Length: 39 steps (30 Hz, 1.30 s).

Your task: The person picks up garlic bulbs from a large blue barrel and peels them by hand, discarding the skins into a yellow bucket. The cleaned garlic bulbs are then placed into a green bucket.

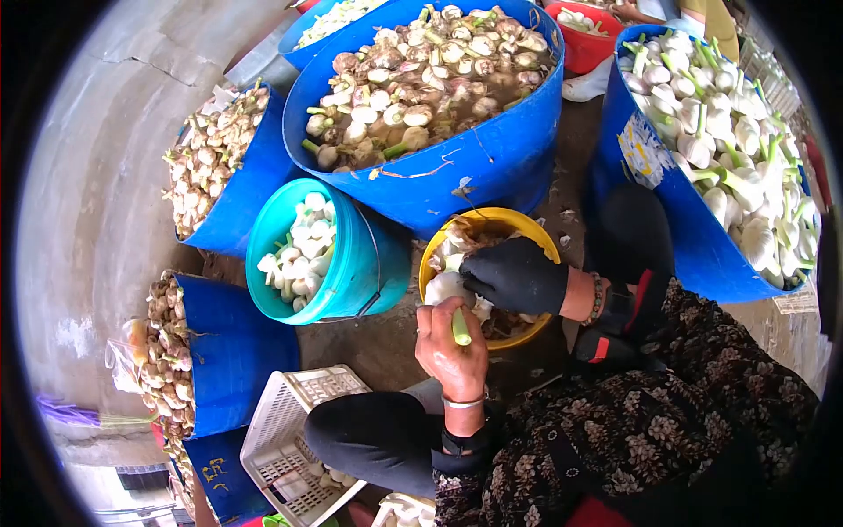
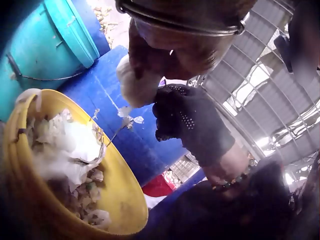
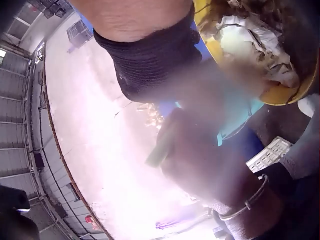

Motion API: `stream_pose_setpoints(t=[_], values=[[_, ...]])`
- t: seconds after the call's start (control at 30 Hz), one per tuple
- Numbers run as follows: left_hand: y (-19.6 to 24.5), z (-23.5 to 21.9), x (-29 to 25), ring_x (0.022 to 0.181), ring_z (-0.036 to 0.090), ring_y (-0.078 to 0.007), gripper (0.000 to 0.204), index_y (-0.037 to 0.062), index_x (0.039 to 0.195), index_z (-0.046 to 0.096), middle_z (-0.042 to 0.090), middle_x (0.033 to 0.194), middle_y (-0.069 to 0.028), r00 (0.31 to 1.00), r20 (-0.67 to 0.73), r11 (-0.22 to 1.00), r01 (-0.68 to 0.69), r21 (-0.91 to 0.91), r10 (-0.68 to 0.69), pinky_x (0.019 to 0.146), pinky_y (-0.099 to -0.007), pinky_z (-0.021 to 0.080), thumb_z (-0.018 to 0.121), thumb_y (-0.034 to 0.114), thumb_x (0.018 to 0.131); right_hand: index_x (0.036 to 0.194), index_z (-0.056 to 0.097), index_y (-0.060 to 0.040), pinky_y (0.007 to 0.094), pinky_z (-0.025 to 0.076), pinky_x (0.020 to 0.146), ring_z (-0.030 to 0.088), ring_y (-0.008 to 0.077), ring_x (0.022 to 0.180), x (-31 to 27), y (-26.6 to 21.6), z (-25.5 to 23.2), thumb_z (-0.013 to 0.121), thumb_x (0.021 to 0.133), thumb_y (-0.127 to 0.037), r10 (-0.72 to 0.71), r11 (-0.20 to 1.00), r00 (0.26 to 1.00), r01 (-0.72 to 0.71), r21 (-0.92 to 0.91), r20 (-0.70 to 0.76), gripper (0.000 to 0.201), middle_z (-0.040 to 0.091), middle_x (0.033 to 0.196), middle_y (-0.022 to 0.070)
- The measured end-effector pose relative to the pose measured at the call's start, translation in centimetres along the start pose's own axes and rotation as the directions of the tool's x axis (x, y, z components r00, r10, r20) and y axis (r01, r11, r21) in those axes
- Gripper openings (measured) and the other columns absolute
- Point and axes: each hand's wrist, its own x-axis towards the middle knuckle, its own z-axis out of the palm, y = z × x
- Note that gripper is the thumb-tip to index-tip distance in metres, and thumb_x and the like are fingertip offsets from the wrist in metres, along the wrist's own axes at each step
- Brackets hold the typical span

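A bare left hand grips a white garlic bulb by its green stem, which sticks out past the fingers. The right hand, in a black glove, pinches at the side of the same bulb, over the yellow bucket. In the left wrist view the bulb hangs between the left hand and the gloved right hand. Pale peelings lie in the bucket. The right wrist view is blurred around the left hand and stem.
A turquoise bucket of peeled garlic stands left of the yellow one. Behind is a large blue tub with garlic in brown water. Another blue tub of white bulbs stands right. A white crate sits at the lower left.
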Motion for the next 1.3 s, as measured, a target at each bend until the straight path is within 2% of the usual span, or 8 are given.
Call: stream_pose_setpoints(t=[0.33, 0.6, 0.73, 0.77, 0.83, 1.13, 1.2, 1.3], values=[[-0.5, -2.1, -0.8, 0.066, 0.057, -0.0297, 0.018, 0.0089, 0.081, 0.062, 0.052, 0.075, -0.009, 0.981, 0.158, 0.991, -0.103, -0.085, 0.115, 0.057, -0.0375, 0.047, 0.064, -0.002, 0.067, 0.076, 0.059, -0.0093, 0.0415, 0.046, 0.057, 0.059, 0.0339, 0.064, 0.5, 1.0, -0.2, 0.062, 0.074, -0.016, -0.051, 0.998, 0.997, 0.05, -0.037, -0.05, 0.008, 0.059, 0.069, 0.0129], [1.5, -4.9, -0.9, 0.071, 0.051, -0.0199, 0.028, 0.0081, 0.078, 0.065, 0.048, 0.076, -0.0043, 0.989, 0.092, 0.908, -0.071, -0.413, 0.12, 0.064, -0.029, 0.043, 0.062, -0.012, 0.059, 0.092, 0.067, -0.0122, 0.0443, 0.049, 0.061, 0.064, 0.0329, 0.07, -0.7, 7.4, 4.2, 0.057, 0.074, -0.011, 0.21, 0.932, 0.912, -0.078, -0.354, 0.352, 0.021, 0.066, 0.078, 0.0141], [0.3, -5.1, -0.7, 0.072, 0.051, -0.0203, 0.03, 0.0094, 0.079, 0.065, 0.047, 0.077, -0.004, 0.989, 0.024, 0.944, -0.132, -0.302, 0.145, 0.063, -0.0289, 0.042, 0.061, -0.013, 0.059, 0.108, 0.064, -0.0084, 0.0382, 0.051, 0.068, 0.065, 0.0259, 0.079, 0.1, 6.5, 2.4, 0.058, 0.079, -0.014, -0.02, 0.986, 0.98, 0.052, -0.161, 0.199, 0.031, 0.067, 0.092, 0.0124], [0.2, -4.8, -0.9, 0.072, 0.051, -0.0209, 0.03, 0.0098, 0.08, 0.066, 0.046, 0.077, -0.0043, 0.981, 0.013, 0.958, -0.186, -0.22, 0.193, 0.063, -0.0293, 0.042, 0.063, -0.011, 0.058, 0.108, 0.064, -0.007, 0.0347, 0.051, 0.07, 0.063, 0.0208, 0.08, 0.7, 5.2, 1.3, 0.059, 0.083, -0.016, 0.112, 0.934, 0.963, -0.186, 0.306, 0.245, 0.028, 0.066, 0.091, 0.0098], [-0.3, -4.1, -1.6, 0.074, 0.051, -0.0232, 0.027, 0.0108, 0.082, 0.067, 0.047, 0.079, -0.0053, 0.964, 0.028, 0.959, -0.261, -0.106, 0.265, 0.062, -0.0313, 0.043, 0.069, -0.002, 0.058, 0.108, 0.063, -0.0031, 0.0277, 0.048, 0.075, 0.057, 0.0101, 0.082, 1.5, 2.5, -1.5, 0.059, 0.09, -0.021, 0.121, 0.507, 0.916, -0.388, 0.77, 0.382, 0.025, 0.063, 0.087, 0.003], [1.5, -3.9, -1.3, 0.084, 0.053, -0.0249, 0.024, 0.0103, 0.083, 0.067, 0.048, 0.085, -0.0062, 0.821, 0.295, 0.855, -0.518, 0.027, 0.488, 0.068, -0.0338, 0.048, 0.068, 0.008, 0.059, 0.089, 0.06, -0.0021, 0.028, 0.044, 0.072, 0.053, 0.0088, 0.081, 2.9, 1.6, -1.6, 0.062, 0.088, -0.02, -0.19, 0.632, 0.884, -0.222, 0.743, 0.426, 0.018, 0.059, 0.081, 0.0024], [2.2, -4.0, -1.1, 0.083, 0.054, -0.0248, 0.025, 0.0103, 0.083, 0.067, 0.048, 0.086, -0.0067, 0.746, 0.278, 0.779, -0.627, -0.013, 0.605, 0.07, -0.0331, 0.049, 0.069, 0.008, 0.058, 0.088, 0.06, -0.0024, 0.0292, 0.044, 0.072, 0.053, 0.0095, 0.078, 2.0, 3.1, 0.0, 0.06, 0.088, -0.019, -0.201, 0.386, 0.861, -0.37, 0.845, 0.468, 0.017, 0.058, 0.08, 0.0019], [1.2, -5.3, -1.5, 0.081, 0.055, -0.0242, 0.019, 0.0097, 0.085, 0.066, 0.05, 0.085, -0.0069, 0.87, 0.249, 0.901, -0.431, -0.036, 0.426, 0.07, -0.0322, 0.049, 0.069, 0.005, 0.067, 0.083, 0.059, -0.0025, 0.0339, 0.047, 0.069, 0.059, 0.0175, 0.073, 1.8, 3.3, 1.5, 0.054, 0.087, -0.019, -0.276, 0.766, 0.903, 0.0, 0.643, 0.329, 0.018, 0.06, 0.074, 0.01]])
